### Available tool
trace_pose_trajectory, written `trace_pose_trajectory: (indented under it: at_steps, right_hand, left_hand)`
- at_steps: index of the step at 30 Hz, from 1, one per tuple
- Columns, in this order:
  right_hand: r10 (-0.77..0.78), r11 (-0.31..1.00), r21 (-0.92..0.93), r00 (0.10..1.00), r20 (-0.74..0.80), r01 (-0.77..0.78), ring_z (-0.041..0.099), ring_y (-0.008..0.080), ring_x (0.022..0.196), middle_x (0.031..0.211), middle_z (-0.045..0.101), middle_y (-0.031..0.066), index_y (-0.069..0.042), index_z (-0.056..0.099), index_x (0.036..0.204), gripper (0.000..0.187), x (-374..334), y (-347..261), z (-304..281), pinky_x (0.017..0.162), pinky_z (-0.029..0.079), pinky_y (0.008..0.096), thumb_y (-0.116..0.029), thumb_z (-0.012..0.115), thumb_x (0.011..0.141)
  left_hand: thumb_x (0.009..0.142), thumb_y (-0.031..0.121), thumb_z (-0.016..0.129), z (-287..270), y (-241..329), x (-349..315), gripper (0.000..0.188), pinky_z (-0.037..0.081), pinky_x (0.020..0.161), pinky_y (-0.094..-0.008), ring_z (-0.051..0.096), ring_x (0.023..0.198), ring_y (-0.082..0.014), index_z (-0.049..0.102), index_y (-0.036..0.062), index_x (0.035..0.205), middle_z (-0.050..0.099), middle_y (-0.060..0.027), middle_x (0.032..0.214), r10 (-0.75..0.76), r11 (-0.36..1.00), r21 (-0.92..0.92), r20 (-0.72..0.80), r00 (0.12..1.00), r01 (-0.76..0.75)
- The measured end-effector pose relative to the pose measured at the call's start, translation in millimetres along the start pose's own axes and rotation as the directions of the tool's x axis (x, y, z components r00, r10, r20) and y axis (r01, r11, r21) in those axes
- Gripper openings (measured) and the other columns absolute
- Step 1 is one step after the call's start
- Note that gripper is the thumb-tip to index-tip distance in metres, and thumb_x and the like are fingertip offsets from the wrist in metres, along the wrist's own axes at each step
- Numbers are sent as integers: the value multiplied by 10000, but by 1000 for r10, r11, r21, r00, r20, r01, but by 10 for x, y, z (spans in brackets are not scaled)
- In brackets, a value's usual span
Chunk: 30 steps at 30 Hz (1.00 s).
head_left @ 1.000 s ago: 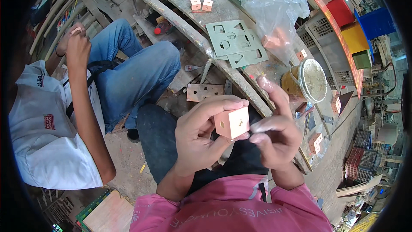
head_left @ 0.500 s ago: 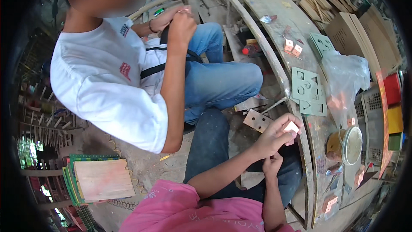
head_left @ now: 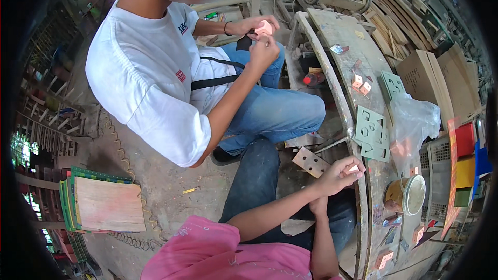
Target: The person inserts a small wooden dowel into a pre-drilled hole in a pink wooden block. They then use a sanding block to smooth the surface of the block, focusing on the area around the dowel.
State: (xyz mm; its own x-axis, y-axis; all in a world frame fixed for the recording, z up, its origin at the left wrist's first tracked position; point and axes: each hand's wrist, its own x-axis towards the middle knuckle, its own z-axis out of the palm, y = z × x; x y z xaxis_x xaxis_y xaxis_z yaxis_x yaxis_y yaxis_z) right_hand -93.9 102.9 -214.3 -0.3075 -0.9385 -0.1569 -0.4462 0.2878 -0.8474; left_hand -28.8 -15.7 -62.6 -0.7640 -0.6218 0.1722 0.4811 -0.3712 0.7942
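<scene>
My left hand [head_left: 338, 176] is closed around a small pinkish wooden die [head_left: 354, 168], held just off the near edge of the workbench [head_left: 337, 23]. The die's faces are mostly covered by my fingers. Below the left wrist is my right hand [head_left: 319, 206], its fingers hidden behind that forearm. Under the left hand's reach, near my knee, lies a wooden piece with several dark holes [head_left: 310, 162]. Pale green plates with cut-out shapes [head_left: 371, 130] rest on the bench just beyond my left hand. A round tub [head_left: 413, 195] stands to the right.
A co-worker in a white shirt [head_left: 150, 88] sits close on my left, holding a pinkish block [head_left: 263, 27]. More dice [head_left: 358, 81] and a clear plastic bag [head_left: 415, 116] are on the bench. Stacked boards [head_left: 109, 205] lie at lower left, beside a coiled hose [head_left: 129, 241].
The view has shifted. My left hand still holds the die, now more enclosed by the fingers. My right hand has slipped further behind the left forearm. The co-worker's hands have moved apart around their block.
</scene>
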Motion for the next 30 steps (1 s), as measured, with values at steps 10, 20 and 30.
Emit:
trace_pose_trajectory:
  at_steps: [10,20,30]
  right_hand:
    - [111,992,-54,994,-24,-112,650,188,639,699,670,102,48,650,802,98,-20,-105,38,575,494,325,-47,652,779]
    - [148,985,88,989,-8,-146,587,125,489,583,638,78,54,664,741,141,-68,15,31,474,463,285,-59,631,818]
    - [-15,991,128,975,-221,44,652,301,907,847,649,270,102,640,923,391,29,10,190,808,471,408,-273,530,927]
  left_hand:
    - [929,149,565,-118,41,-44,124,351,601,-191,422,716,-24,545,62,1015,540,22,890,-7,996,-86,10,1000,8]
    - [938,130,542,-79,-75,-46,128,373,620,-205,436,705,-46,550,36,1025,537,-5,878,13,998,-62,20,1000,-11]
    - [873,135,622,228,486,-180,127,448,636,-271,536,680,-109,567,22,855,567,-53,757,217,947,219,109,970,-236]
